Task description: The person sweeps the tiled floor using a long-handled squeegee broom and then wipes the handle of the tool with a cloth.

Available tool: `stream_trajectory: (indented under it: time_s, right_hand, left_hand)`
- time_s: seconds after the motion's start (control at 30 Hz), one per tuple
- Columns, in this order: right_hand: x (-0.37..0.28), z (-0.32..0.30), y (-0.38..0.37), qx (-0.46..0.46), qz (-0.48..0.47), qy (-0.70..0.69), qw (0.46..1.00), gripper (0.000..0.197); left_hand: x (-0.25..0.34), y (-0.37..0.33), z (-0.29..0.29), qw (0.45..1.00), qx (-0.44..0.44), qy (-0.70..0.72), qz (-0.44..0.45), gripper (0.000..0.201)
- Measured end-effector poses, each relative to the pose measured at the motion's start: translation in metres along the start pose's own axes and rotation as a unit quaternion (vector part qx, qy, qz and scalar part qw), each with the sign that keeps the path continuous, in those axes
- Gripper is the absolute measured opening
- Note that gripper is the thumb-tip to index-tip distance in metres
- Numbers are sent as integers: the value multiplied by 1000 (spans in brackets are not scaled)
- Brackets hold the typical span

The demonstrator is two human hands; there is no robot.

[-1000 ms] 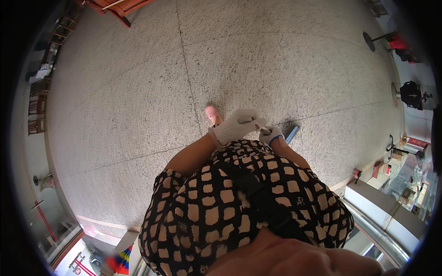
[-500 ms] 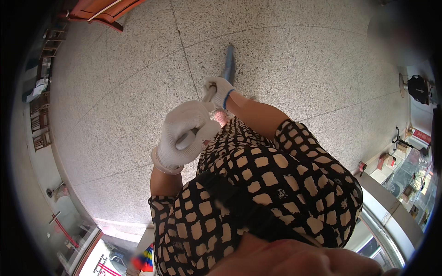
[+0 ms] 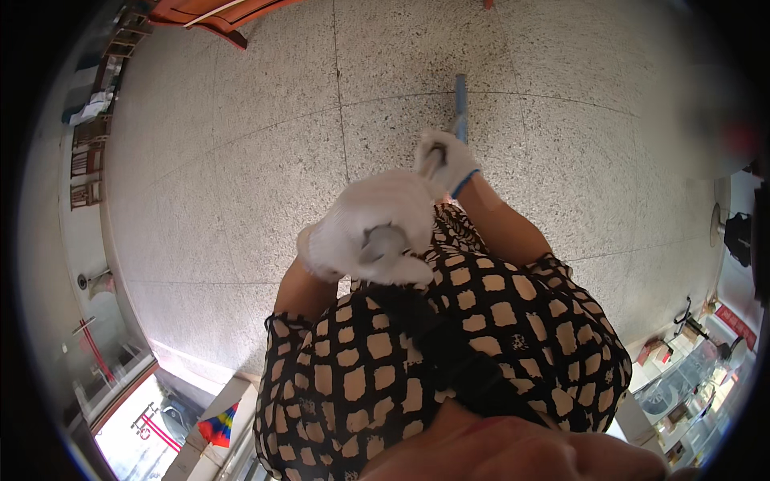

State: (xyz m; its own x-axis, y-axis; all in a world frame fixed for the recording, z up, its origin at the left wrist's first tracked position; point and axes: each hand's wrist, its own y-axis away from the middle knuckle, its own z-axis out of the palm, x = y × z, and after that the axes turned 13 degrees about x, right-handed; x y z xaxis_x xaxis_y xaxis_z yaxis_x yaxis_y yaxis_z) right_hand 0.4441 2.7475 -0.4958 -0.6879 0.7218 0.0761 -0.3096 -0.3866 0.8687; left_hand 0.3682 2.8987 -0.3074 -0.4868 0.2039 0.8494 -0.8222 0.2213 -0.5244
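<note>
1. White-gloved left hand [image 3: 369, 236], nearest the camera, is clenched around the top end of a grey pole [image 3: 383, 240]; the round end of the pole shows between the curled fingers.
2. Right hand [image 3: 446, 160], also in a white glove with a blue cuff band, is closed around the same pole lower down, just beyond the left hand.
3. Pole shaft runs from the left hand through the right hand and away from the person, toward the upper part of the view; its blue lower section [image 3: 460, 103] shows past the right hand and reaches down to the floor [image 3: 241, 176]. What sits at its far tip cannot be made out.
4. Both forearms are bare and come up from the lower part of the view; the right one [image 3: 505, 228] crosses to the right of the pole.
5. Black garment with cream squares [image 3: 449, 353] fills the lower middle of the view, directly beneath the two hands.
6. Floor is pale speckled stone divided by thin dark joint lines.
7. Reddish-brown furniture [image 3: 216, 12] lies at the upper left edge, well apart from the pole.
8. Shelves [image 3: 84, 160] stand along the left rim.
9. Glass display counter [image 3: 690, 385] lies at the lower right.
10. Multicoloured object [image 3: 218, 425] lies near the lower left edge.
</note>
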Motion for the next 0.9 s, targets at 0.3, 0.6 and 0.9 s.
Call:
stream_trajectory:
  time_s: [0.3,0.6,0.9]
  right_hand:
    - [-179,-67,-52,225,-136,-29,964,30]
    - [-169,-9,-111,241,-15,11,970,26]
    - [-52,169,-196,104,124,97,982,25]
  left_hand:
    - [-160,-26,49,917,107,-35,-382,12]
    - [-178,-60,-25,919,185,-16,-349,8]
    - [-96,-95,-180,975,192,-18,-109,14]
